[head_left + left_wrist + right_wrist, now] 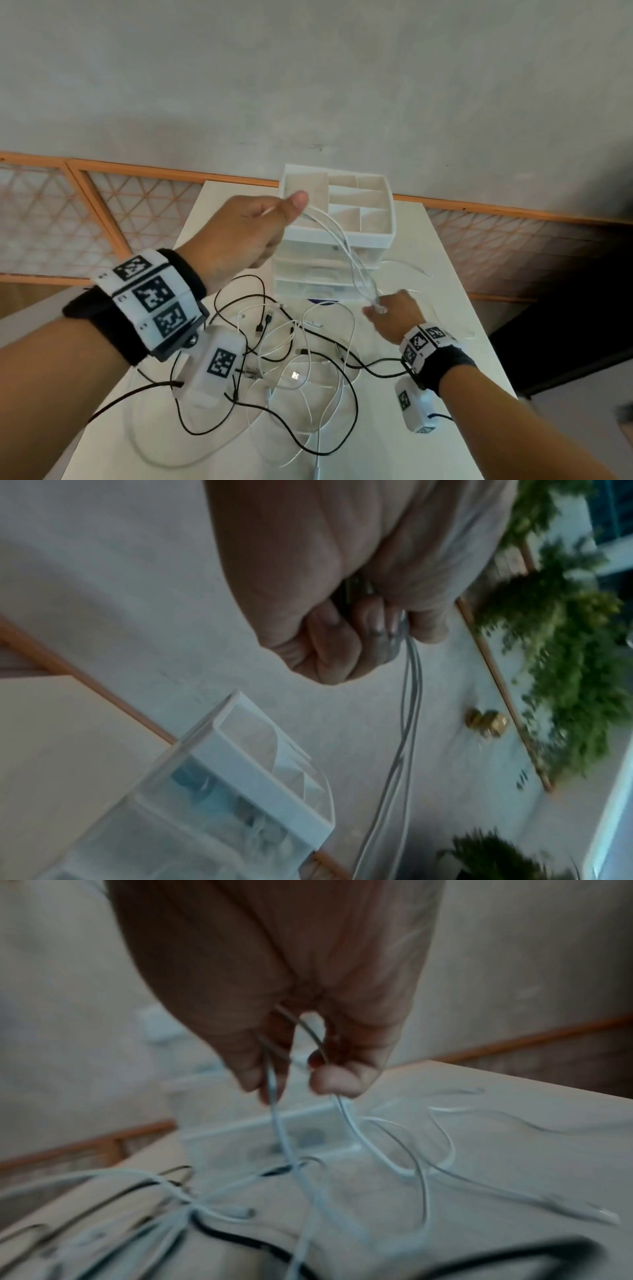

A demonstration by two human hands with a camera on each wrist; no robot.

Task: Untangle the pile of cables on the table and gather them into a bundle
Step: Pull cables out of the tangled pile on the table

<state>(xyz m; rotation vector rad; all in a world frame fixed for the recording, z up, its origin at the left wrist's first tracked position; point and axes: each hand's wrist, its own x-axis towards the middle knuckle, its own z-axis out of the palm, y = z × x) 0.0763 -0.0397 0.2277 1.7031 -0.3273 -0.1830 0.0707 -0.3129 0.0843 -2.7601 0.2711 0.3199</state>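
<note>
A tangle of black and white cables [294,363] lies on the white table [452,274]. My left hand [260,226] is raised above the table and grips one end of a bunch of thin white cable strands [339,240]; its curled fingers [342,639] close round the strands [407,723]. My right hand [394,315] is lower, near the table, and pinches the other end of the same strands. In the right wrist view the thumb and fingers [335,1080] pinch white cable [281,1129] that trails down to the pile.
A white drawer organizer [339,236] with an open compartment top stands at the back middle of the table, right behind the held strands. More white cable [411,267] lies loose to its right. A grey wall and orange lattice railing [102,205] are behind.
</note>
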